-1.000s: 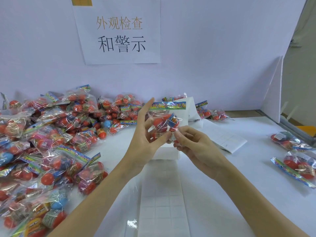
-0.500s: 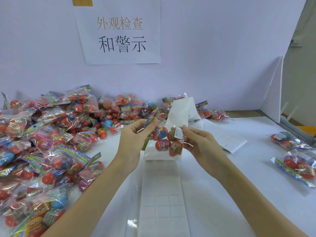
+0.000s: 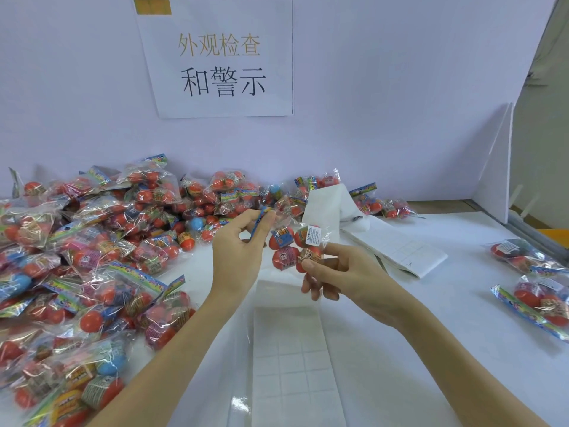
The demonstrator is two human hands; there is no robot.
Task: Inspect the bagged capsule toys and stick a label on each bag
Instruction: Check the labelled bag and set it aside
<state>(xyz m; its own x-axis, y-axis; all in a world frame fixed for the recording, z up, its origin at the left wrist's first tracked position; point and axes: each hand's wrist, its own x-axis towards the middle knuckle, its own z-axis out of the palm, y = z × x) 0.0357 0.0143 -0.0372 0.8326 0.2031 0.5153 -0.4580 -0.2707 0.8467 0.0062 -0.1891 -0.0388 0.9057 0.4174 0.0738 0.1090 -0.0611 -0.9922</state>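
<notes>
Your left hand (image 3: 237, 241) and right hand (image 3: 341, 272) are still pinching the bag (image 3: 292, 245), now lowered, label (image 3: 313, 235) facing you; the pile (image 3: 92, 257) is crowding left.

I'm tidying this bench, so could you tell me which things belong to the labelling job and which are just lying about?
In use: held bag, white label, left hand, right hand, label sheet, unlabelled pile, bags on the right.
Lying about: wall sign, notepad.

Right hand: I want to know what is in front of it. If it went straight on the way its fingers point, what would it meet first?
The right hand points up and left, so it would probably first press into the held bag, then perhaps the left hand; depth is unclear.
</notes>
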